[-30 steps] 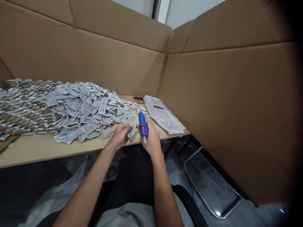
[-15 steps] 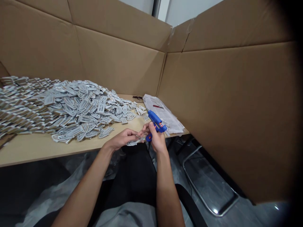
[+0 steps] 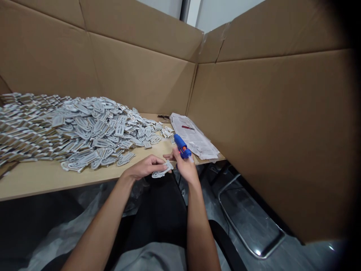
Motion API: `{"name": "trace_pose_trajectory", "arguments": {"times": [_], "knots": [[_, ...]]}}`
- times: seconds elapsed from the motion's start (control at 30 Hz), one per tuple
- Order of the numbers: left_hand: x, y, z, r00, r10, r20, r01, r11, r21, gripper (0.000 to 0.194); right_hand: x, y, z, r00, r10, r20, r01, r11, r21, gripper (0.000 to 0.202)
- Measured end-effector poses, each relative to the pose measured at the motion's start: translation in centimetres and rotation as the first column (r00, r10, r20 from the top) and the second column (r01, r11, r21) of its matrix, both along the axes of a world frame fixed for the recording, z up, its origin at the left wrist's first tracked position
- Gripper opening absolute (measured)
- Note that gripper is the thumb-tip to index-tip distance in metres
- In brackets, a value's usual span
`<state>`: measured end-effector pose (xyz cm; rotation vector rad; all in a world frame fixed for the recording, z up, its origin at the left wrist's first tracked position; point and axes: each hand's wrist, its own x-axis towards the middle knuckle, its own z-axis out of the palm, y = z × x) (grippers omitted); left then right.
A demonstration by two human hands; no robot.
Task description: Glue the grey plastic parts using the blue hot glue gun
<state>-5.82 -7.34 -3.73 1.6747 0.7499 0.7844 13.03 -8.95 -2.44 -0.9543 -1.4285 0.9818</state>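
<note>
My left hand [image 3: 146, 166] pinches a flat grey-white cut-out piece [image 3: 162, 171] between thumb and fingers, just off the table's front edge. In my right hand [image 3: 185, 165] is a blue glue gun [image 3: 182, 146], its body pointing up and away to the left and a clear glue stick showing at its back end. The fingers of the right hand reach toward the piece; whether they touch it I cannot tell. A large heap of similar grey-white pieces [image 3: 96, 128] covers the table's left and middle.
The wooden table [image 3: 42, 177] runs along cardboard walls [image 3: 135, 71]. Printed paper sheets [image 3: 194, 137] with a red pen-like tool [image 3: 188, 127] lie at the right end. A metal chair frame [image 3: 251, 248] stands on the floor at the right.
My right hand has turned and the glue gun has shifted slightly left and down. More of the piece in my left hand now shows, tilted toward me.
</note>
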Motion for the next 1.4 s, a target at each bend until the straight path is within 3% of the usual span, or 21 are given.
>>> {"name": "trace_pose_trajectory", "arguments": {"times": [0.1, 0.27, 0.47, 0.7, 1.0, 1.27, 1.4], "knots": [[0.2, -0.2, 0.3, 0.999, 0.037, 0.033, -0.038, 0.999, 0.029, 0.030, -0.2, -0.1, -0.1, 0.994, 0.081, -0.072, -0.081, 0.997, 0.001, 0.050], [0.3, -0.1, 0.3, 0.998, -0.069, 0.014, 0.069, 0.997, -0.020, 0.038, 0.5, -0.3, -0.1, 0.986, 0.145, -0.087, -0.147, 0.989, -0.016, 0.055], [0.0, 0.3, -0.3, 0.999, -0.037, -0.011, 0.037, 0.999, -0.018, 0.037, 1.4, -0.8, 0.5, 0.991, 0.113, 0.075, -0.106, 0.990, -0.092, 0.052], [-0.1, 0.5, -0.8, 0.998, -0.037, 0.049, 0.040, 0.997, -0.072, 0.038, 1.5, -0.4, -0.1, 0.994, 0.089, 0.060, -0.086, 0.995, -0.057, 0.046], [-0.1, 0.0, 0.1, 0.997, -0.065, -0.043, 0.063, 0.997, -0.047, 0.040, 1.0, 0.1, -0.3, 1.000, -0.004, 0.012, 0.004, 1.000, 0.001, 0.040], [0.1, 0.1, 0.4, 0.991, -0.115, -0.065, 0.121, 0.988, 0.099, 0.031, 0.1, -0.4, 0.1, 0.996, 0.080, -0.035, -0.081, 0.996, -0.030, 0.048], [0.0, 0.3, -0.3, 0.995, -0.084, -0.046, 0.087, 0.995, 0.052, 0.029, 0.4, -0.3, -0.1, 0.996, 0.094, 0.009, -0.094, 0.995, 0.024, 0.048]]}}
